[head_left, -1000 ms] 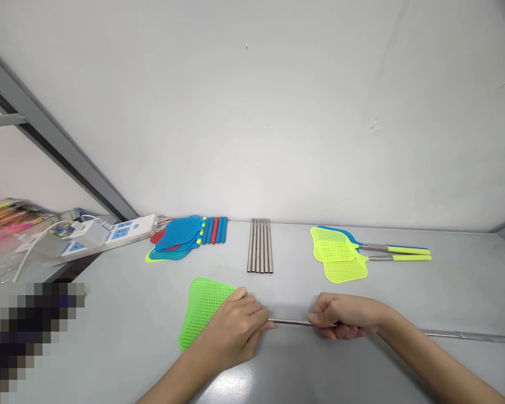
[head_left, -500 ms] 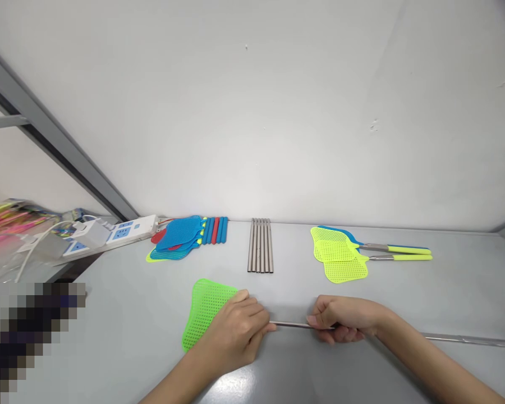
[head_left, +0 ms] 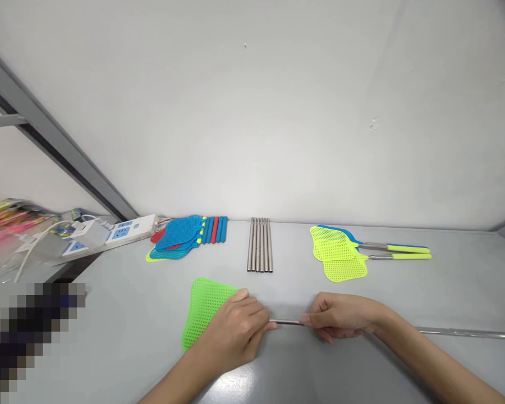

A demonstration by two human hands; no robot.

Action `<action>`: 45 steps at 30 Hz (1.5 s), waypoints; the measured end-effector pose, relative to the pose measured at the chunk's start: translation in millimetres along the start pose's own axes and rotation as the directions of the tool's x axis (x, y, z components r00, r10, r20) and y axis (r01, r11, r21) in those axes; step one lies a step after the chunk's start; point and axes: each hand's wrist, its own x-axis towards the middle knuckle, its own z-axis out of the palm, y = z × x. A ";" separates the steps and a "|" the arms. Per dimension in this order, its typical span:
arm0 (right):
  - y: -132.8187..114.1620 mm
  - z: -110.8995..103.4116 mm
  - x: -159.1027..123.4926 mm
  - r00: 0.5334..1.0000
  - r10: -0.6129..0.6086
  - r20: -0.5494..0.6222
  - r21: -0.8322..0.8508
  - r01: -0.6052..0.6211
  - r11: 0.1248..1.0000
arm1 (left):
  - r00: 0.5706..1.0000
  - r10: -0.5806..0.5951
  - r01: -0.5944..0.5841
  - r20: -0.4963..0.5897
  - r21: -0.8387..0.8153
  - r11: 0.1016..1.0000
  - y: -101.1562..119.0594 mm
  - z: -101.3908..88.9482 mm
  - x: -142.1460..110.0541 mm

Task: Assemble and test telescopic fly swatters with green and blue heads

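Note:
My left hand (head_left: 238, 331) is closed around the neck of a bright green fly swatter (head_left: 208, 307), whose perforated head lies flat to the left of my fingers. A thin metal rod (head_left: 288, 322) runs from that hand to my right hand (head_left: 340, 317). The thumb and fingers of my right hand are pinched on this rod, hiding part of it. Beyond my right forearm, a long shiny metal length (head_left: 467, 333) continues roughly in line with the rod to the frame's right edge; the join is covered by my hand and arm.
Several metal tubes (head_left: 260, 245) lie side by side near the wall. Blue, red and yellow swatter heads with short grips (head_left: 183, 234) are stacked to their left. Yellow and blue swatters (head_left: 345, 266) with metal shafts lie at right. A white power strip (head_left: 141, 228) is at left.
My right hand has slid slightly left along the rod, closer to my left hand. The metal length at right has swung slightly upward in view. My left hand and the green swatter stay put.

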 end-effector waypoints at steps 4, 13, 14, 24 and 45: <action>3.0 0.2 1.6 0.999 0.007 -0.038 -0.007 -0.008 1.000 | 1.000 0.002 -0.002 0.017 0.008 1.000 -0.5 -1.9 1.0; 4.1 -0.1 3.6 0.997 0.001 -0.072 -0.043 -0.004 0.999 | 0.999 -0.023 0.024 0.024 -0.008 1.000 1.2 0.6 2.2; 3.4 0.6 3.6 0.997 -0.001 -0.077 -0.052 -0.003 0.999 | 1.000 -0.022 0.022 0.020 -0.003 1.000 1.6 1.2 1.9; -3.1 11.8 4.4 0.995 -0.032 -0.096 -0.101 0.022 0.995 | 0.999 -0.003 0.003 -0.037 0.007 1.000 11.3 6.0 3.0; -7.4 3.8 -1.3 0.987 -0.053 -0.151 -0.178 0.026 0.984 | 0.998 -0.061 0.058 -0.026 -0.080 0.995 0.7 -2.6 8.6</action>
